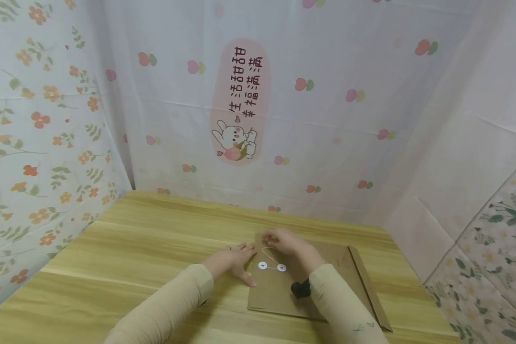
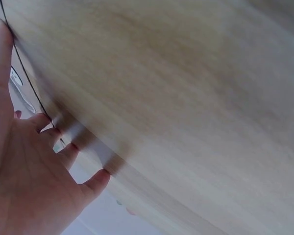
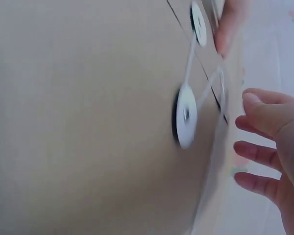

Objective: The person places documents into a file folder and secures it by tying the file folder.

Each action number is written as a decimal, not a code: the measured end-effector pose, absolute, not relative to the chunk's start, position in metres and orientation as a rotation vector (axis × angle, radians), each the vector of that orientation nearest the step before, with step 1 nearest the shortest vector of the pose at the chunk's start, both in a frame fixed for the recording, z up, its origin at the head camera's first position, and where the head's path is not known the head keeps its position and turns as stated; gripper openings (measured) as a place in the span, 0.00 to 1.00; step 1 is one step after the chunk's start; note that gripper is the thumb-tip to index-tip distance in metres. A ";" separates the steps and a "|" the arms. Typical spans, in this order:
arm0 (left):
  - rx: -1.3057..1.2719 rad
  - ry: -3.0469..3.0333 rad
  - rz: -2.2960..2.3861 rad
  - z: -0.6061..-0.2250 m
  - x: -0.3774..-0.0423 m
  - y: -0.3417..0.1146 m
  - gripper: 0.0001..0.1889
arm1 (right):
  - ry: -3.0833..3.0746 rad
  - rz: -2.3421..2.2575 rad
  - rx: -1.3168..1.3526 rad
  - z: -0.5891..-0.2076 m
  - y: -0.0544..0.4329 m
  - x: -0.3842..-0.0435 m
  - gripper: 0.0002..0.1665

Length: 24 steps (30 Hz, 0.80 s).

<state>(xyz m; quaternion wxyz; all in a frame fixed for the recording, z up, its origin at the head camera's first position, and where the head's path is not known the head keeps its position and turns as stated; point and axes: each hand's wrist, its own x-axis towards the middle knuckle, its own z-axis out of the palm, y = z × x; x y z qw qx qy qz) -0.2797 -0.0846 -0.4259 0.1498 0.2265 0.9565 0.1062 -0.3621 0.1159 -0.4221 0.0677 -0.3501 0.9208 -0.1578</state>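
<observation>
A brown kraft document envelope (image 1: pixel 275 296) lies on the table, its two white button discs (image 1: pixel 263 265) near the left edge. A thin white string (image 3: pixel 204 93) joins the discs and runs on loosely from the nearer one, bending beside the envelope's edge. With fingers spread, my left hand (image 1: pixel 236 262) rests along that left edge, thumb on the envelope and other fingertips (image 2: pixel 95 181) on the table. My right hand (image 1: pixel 284 240) hovers over the envelope's far left part. Its fingers (image 3: pixel 257 183) are loosely bent close to the string, which shows outside them in the right wrist view.
The wood-grain table (image 1: pixel 155 239) extends left of the envelope. Printed cloth curtains (image 1: pixel 327 119) hang behind it and at both sides. A black object (image 1: pixel 301 289) sits by the right wrist, partly hidden under the sleeve (image 1: pixel 339 298).
</observation>
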 end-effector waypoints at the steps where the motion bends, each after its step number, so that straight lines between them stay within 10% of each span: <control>1: 0.650 2.747 0.310 -0.425 -0.278 -0.085 0.54 | 2.772 -0.449 -1.060 -0.421 0.119 -0.363 0.20; 18: 0.716 2.765 0.319 -0.423 -0.285 -0.084 0.54 | 2.745 -0.127 -0.852 -0.426 0.141 -0.354 0.30; 24: 0.843 2.868 0.194 -0.419 -0.303 -0.079 0.26 | 2.744 -0.168 -0.876 -0.430 0.142 -0.357 0.30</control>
